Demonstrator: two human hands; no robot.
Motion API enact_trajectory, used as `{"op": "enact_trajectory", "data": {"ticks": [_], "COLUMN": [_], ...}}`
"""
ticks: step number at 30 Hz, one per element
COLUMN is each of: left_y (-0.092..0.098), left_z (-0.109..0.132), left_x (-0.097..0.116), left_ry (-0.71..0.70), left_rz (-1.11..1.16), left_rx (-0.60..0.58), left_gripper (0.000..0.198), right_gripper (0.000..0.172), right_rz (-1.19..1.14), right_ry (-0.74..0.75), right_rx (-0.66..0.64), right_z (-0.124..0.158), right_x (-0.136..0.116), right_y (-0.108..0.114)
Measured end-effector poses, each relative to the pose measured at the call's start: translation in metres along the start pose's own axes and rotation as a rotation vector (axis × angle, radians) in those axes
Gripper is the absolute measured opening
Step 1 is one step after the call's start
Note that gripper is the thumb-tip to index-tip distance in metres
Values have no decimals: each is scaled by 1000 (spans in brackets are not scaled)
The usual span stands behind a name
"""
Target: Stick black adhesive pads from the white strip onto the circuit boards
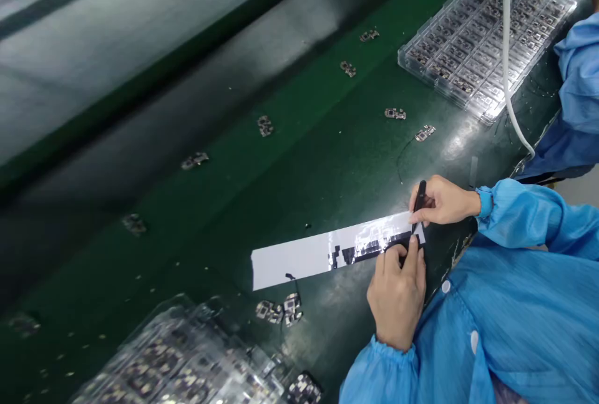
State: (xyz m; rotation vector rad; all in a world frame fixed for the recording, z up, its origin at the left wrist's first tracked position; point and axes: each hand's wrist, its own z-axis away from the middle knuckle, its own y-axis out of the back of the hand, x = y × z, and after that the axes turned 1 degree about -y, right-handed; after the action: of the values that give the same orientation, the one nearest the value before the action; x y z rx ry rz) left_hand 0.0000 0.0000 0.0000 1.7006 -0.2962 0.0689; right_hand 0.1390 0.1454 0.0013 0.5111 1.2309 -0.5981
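Right hand [444, 198] closed in a pinch grip on a slim black tool [420, 195], looks like tweezers, tip down at the right end of a white strip [290, 260]. Left hand [397, 295] palm down, fingers bent, fingertips at the strip's near edge just beside the tool tip; cannot tell if it pinches anything or only presses. Strip lies flat on the green table [318, 167], slanting across in front of the person, glossy toward the hands, plain white toward the far left end. Black cut pieces [349, 256] sit on it along the near edge, partly hidden by the left hand; a small dark bit [290, 276] at the left end. Just below that end, two small circuit modules [281, 311] side by side, touching or nearly, thin wire attached. Above the right hand, a module with a trailing wire [425, 133], another module [395, 113] near it. More modules [264, 126] spread in a loose row along the far side. Clear compartment tray [442, 87] full of modules at upper right, white cable [506, 48] hanging in front. Second filled tray [203, 312] lower left, blurred, cut by the frame. Co-worker's blue sleeve [580, 80] at right edge, beside the upper tray.
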Motion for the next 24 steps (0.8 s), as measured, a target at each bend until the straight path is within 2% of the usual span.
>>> {"op": "enact_trajectory", "data": {"ticks": [4,14,17,19,22,23,24], "left_y": [0,-2,1,11,32,38,43], "left_z": [1,0,2,1,-12,-20,-31], "left_x": [0,0,3,2,-16,-28,-45], "left_ry": [6,2,37,86,181,236,321], "left_rz": [19,21,61,162,442,511,547], "left_rx": [-2,2,-37,-107,-295,-326,-309], "left_gripper": [25,25,28,30,32,31,30], "right_gripper": [30,29,32,34,34,33,33], "right_rz": [-78,-105,-167,-222,-258,-260,-265], "right_ry": [-34,-41,-57,-61,-34,-13,11], "right_rx": [-33,-21,5,34,78,95,111], "right_z": [0,0,1,-1,-11,-17,-23], "right_x": [1,1,-1,-6,-19,-24,-28], "right_y": [0,-1,0,3,10,11,12]}}
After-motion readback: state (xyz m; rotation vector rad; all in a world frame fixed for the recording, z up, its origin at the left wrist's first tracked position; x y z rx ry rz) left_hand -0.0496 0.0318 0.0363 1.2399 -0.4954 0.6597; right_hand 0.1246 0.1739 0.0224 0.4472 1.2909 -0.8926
